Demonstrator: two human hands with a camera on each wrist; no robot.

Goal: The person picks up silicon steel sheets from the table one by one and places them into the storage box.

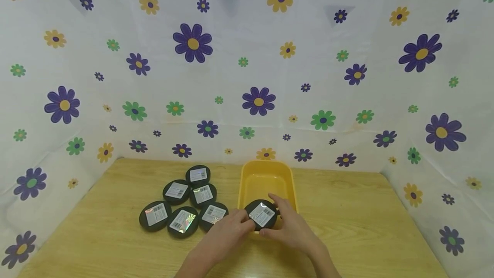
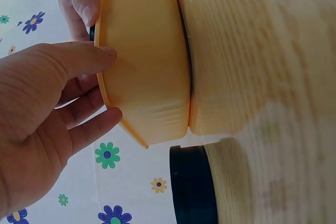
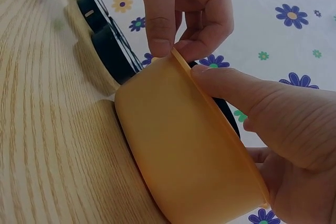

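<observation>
Holding black barcoded disc at near end of yellow plastic tub

Right hand (image 1: 292, 226) grasps the black barcoded disc (image 1: 261, 213) between thumb and fingers, label up, at the near rim of the yellow plastic tub (image 1: 262, 183). Left hand (image 1: 228, 230) pinches the tub's near-left rim, beside the disc. Six matching discs (image 1: 183, 223) lie label up, left of the tub, on the wood-grain tabletop (image 1: 355, 226). Flower-print sheeting (image 1: 231, 76) stands behind.

Seven round black containers (image 1: 183, 222), seven white labels (image 1: 156, 214), one yellow tray (image 1: 266, 185), two hands (image 1: 296, 230), one wooden table (image 1: 347, 218)
</observation>
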